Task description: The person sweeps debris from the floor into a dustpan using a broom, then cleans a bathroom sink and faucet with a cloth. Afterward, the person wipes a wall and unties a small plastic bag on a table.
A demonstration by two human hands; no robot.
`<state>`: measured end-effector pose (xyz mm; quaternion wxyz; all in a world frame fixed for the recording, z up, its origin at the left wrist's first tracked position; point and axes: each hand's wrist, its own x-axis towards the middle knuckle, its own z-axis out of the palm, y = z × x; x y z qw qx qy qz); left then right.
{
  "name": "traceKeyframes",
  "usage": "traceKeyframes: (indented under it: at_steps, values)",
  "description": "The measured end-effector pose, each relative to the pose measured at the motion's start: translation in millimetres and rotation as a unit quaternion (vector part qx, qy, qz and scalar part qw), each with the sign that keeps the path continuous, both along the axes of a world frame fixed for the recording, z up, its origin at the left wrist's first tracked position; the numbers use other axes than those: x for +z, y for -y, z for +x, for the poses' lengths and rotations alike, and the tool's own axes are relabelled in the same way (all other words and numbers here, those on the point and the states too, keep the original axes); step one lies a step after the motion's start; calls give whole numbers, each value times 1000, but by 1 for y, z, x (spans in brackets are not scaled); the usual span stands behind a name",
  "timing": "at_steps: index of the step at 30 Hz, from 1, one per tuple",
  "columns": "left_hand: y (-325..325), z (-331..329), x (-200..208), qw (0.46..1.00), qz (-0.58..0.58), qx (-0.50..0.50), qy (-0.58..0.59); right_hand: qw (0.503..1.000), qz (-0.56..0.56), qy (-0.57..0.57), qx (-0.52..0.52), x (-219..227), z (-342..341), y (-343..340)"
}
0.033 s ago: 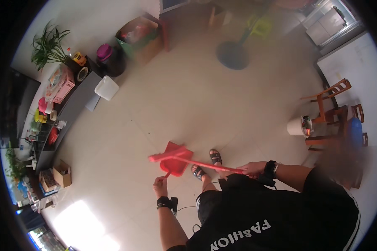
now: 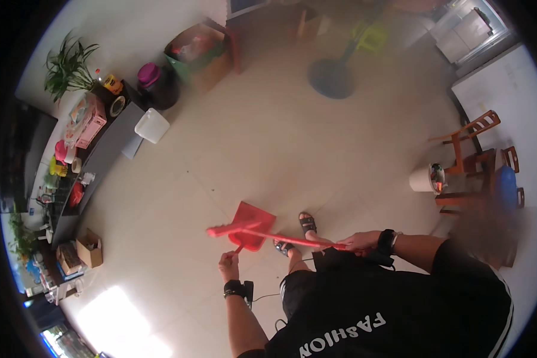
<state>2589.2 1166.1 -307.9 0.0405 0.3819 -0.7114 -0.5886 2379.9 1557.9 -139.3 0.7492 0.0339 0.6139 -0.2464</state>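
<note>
My left hand point(image 2: 228, 265) is closed around the short handle of a red dustpan point(image 2: 253, 213), held low in front of me, left of my sandalled feet. Whether the pan touches the tiles, I cannot tell. In my right hand point(image 2: 363, 240), closed near my waist, is the end of a long-handled red broom point(image 2: 301, 241). The broom slants down to the left, and its head crosses over the dustpan, with the tip sticking out past the pan's left side. Part of the pan is hidden beneath it.
Along the left runs a grey cabinet point(image 2: 109, 132), with a white tub point(image 2: 152, 125) and cardboard boxes point(image 2: 90, 248) nearby. A dark bin point(image 2: 161, 89) and a big carton point(image 2: 206, 71) stand farther back. At right are a white bucket point(image 2: 420, 179) and wooden chair point(image 2: 457, 146).
The broom head has slid slightly to the left and nearer to me across the dustpan. My hands and the dustpan stay nearly where they were.
</note>
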Motion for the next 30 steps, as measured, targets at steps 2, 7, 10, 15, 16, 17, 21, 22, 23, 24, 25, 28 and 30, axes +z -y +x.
traceKeyframes:
  at_steps: [2,7,10,15,16,17,21,22,23,24,25,28,30]
  values:
    - [1,3,-1,1000,-4,-12,28,1000,-6,25,9,14,6,2]
    - [4,10,-11,997,76,5,2,999,-51,8,1,35,16,-7]
    - [7,17,-17,998,-11,-28,48,995,-29,-62,-66,43,28,-22]
    - [4,16,-7,996,80,-9,-32,972,0,-126,-200,49,46,-63]
    - [-1,12,0,996,79,-17,-27,965,24,-150,-212,47,50,-73]
    - [-7,10,9,997,77,-23,-22,958,36,-167,-232,42,53,-86]
    - [-38,-27,51,996,63,-61,-27,920,102,-175,-336,7,60,-143]
    - [-50,-39,61,995,57,-76,-31,916,114,-191,-332,-1,65,-162]
    - [-63,-50,71,994,51,-90,-33,906,115,-206,-350,-7,72,-180]
    - [-76,-61,81,993,47,-106,-35,896,126,-207,-372,-11,78,-195]
    - [-89,-72,91,991,43,-122,-37,885,156,-194,-394,-16,82,-207]
    - [-123,-117,116,986,41,-156,-40,870,148,-222,-415,-18,98,-239]
    - [-151,-154,126,981,33,-188,-38,855,145,-230,-443,-20,107,-259]
